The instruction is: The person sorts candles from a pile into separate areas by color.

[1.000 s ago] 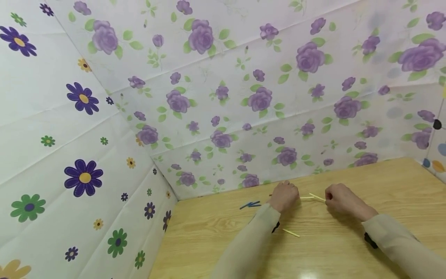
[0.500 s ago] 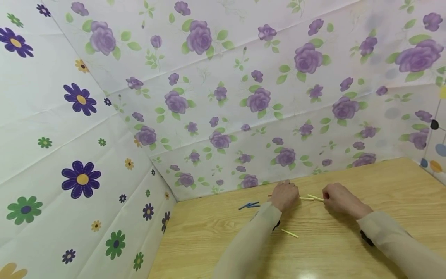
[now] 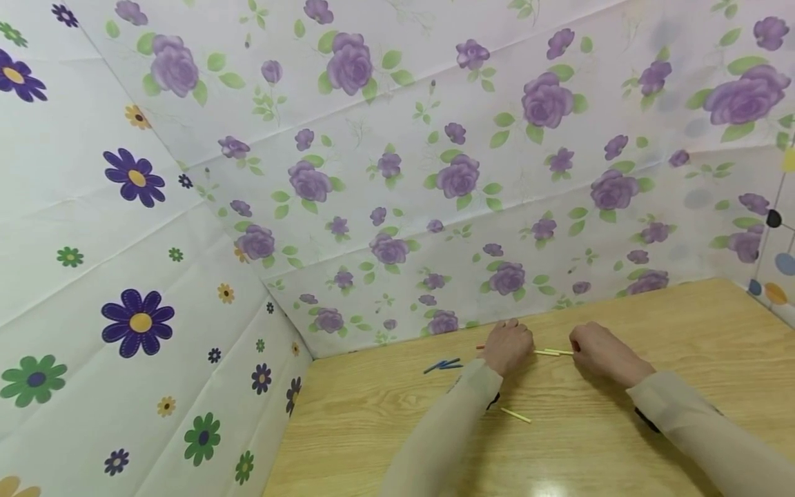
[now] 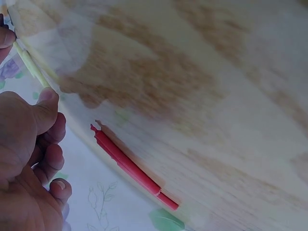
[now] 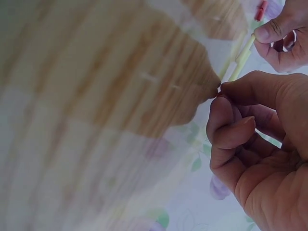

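Observation:
My left hand (image 3: 509, 347) pinches one end of a thin yellow candle (image 3: 545, 353) near the back edge of the table. From the other side, my right hand (image 3: 605, 355) pinches a second yellow candle (image 3: 564, 352) between thumb and curled fingers. The two candles lie almost in line, their inner ends side by side; whether they touch I cannot tell. In the left wrist view, two red candles (image 4: 127, 163) with wick-like tips lie together beyond the left fingers. The right fingertips hide the outer end of the second candle.
Several blue candles (image 3: 443, 364) lie loosely crossed left of the left hand. Another yellow candle (image 3: 516, 415) lies nearer the front, beside the left sleeve. A flower-printed sheet (image 3: 397, 207) rises behind the wooden table (image 3: 373, 442), and another stands at its left.
My right hand has moved a little to the left, bringing its yellow candle from a slant to nearly parallel with the other one. The left hand has stayed in place.

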A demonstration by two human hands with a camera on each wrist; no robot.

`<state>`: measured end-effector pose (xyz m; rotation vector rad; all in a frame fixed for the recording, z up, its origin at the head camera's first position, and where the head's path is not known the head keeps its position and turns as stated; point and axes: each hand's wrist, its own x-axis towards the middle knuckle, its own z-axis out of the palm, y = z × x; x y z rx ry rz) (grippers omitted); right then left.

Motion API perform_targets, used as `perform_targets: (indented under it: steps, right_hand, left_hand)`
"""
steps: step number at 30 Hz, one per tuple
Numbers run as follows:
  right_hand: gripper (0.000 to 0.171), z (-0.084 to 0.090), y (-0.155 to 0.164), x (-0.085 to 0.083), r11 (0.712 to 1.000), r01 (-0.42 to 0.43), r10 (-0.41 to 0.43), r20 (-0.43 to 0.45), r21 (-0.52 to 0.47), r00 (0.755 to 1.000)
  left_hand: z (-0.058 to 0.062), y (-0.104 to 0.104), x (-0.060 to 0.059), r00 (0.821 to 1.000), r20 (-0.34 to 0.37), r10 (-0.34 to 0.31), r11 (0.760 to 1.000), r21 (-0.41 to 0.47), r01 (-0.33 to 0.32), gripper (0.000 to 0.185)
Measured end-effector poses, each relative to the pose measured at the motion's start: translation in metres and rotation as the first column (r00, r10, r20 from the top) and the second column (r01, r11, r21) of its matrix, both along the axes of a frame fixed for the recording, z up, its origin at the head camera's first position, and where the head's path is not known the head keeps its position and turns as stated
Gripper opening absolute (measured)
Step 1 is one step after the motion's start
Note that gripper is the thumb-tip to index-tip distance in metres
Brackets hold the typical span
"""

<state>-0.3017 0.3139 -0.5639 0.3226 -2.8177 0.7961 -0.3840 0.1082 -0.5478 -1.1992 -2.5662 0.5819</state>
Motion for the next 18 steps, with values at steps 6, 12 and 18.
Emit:
perform_targets:
  steps: [6,12,18]
  right_hand:
    - [0.040,0.004,-0.003,0.002,1.000,0.005,-0.005,-0.009,-0.002,1.000]
    - [0.040,0.008,-0.008,0.005,1.000,0.012,-0.012,-0.018,0.016,1.000]
    - [0.044,0.000,-0.008,0.004,1.000,0.011,-0.009,-0.084,0.029,0.996]
  left_hand:
    - [-0.001,0.000,0.001,1.000,-0.005,-0.004,1.000,0.019,0.004,0.020]
    - [0.001,-0.001,0.003,1.000,0.010,-0.006,0.999,0.040,0.006,0.019]
    - [0.004,0.000,0.005,0.999,0.036,0.003,0.999,0.047,-0.005,0.018]
